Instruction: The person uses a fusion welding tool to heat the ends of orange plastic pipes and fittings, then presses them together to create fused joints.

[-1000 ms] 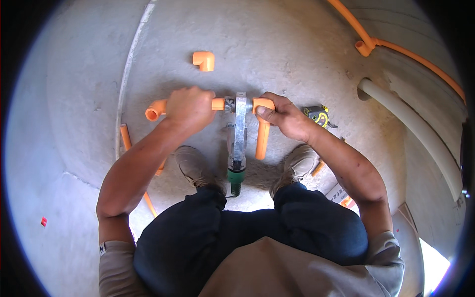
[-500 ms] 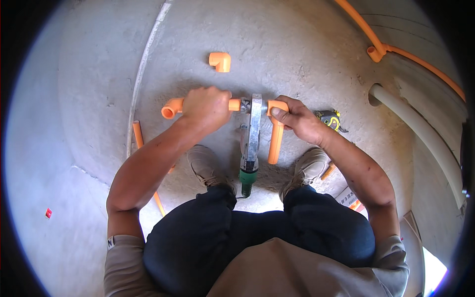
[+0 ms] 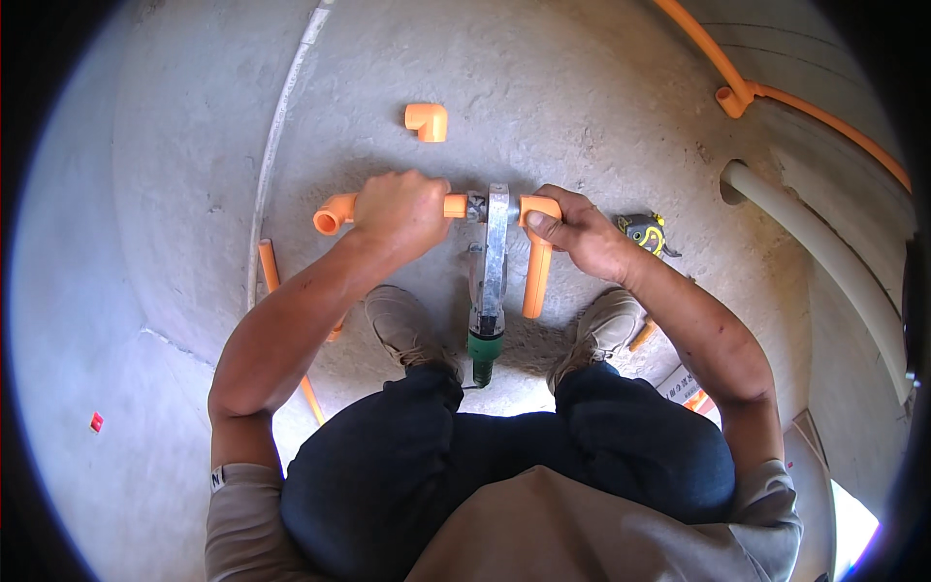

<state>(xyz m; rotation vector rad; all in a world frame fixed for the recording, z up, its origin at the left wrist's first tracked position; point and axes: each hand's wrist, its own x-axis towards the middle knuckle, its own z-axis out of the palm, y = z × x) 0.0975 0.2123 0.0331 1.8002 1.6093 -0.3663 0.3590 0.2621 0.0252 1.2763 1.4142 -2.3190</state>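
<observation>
Your lap and dark trousers fill the bottom of the view and hide the floor directly under you; your two shoes (image 3: 407,325) show only partly past your knees. Between them a pipe welding iron (image 3: 488,291) runs away from you, its green handle nearest and its metal blade reaching up to the pipes.

Your left hand (image 3: 400,209) is curled tight around an orange pipe (image 3: 335,211), covering most of it, so only the elbow-fitted end on the left and a short stub at the iron show. Your right hand (image 3: 580,233) is closed on an orange elbow piece (image 3: 536,254), fingers wrapped over its upper bend, its straight leg hanging down toward you. Both pieces meet the iron's head, whose heating sockets are hard to make out.

Behind your right wrist a yellow tape measure (image 3: 642,231) is half hidden. Farther off, a loose orange elbow (image 3: 427,122) lies on the concrete floor (image 3: 582,87).
</observation>
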